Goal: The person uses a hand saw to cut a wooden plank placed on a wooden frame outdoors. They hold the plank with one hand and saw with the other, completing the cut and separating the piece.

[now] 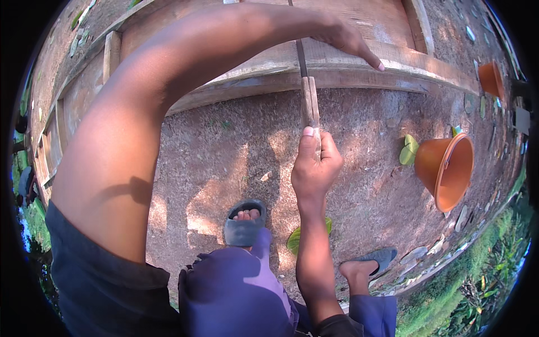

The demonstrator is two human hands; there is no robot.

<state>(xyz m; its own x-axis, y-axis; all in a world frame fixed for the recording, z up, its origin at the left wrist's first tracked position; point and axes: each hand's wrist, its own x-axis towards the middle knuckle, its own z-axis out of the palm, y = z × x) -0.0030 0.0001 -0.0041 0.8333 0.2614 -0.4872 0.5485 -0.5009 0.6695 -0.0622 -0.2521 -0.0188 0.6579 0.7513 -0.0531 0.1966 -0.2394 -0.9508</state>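
My right hand [316, 163] is closed round the wooden handle [310, 106] of a long tool, its thumb lying along the top. The tool's thin dark blade [301, 59] shows edge-on, so I cannot tell its exact kind. It points away from me across a wooden beam [421, 60] and passes behind my left forearm. My left arm reaches across from the left, and my left hand [351, 44] rests over the beam, right of the blade. One digit is stretched out along the wood; the other fingers are mostly hidden.
The beam belongs to a large wooden frame with boards [370, 19] and crosspieces. On the right, an orange-brown bucket [429, 163] lies tilted on the dirt, with another [490, 80] farther off. My sandalled feet [245, 222] stand on bare ground with scattered leaves. Greenery [466, 286] borders the lower right.
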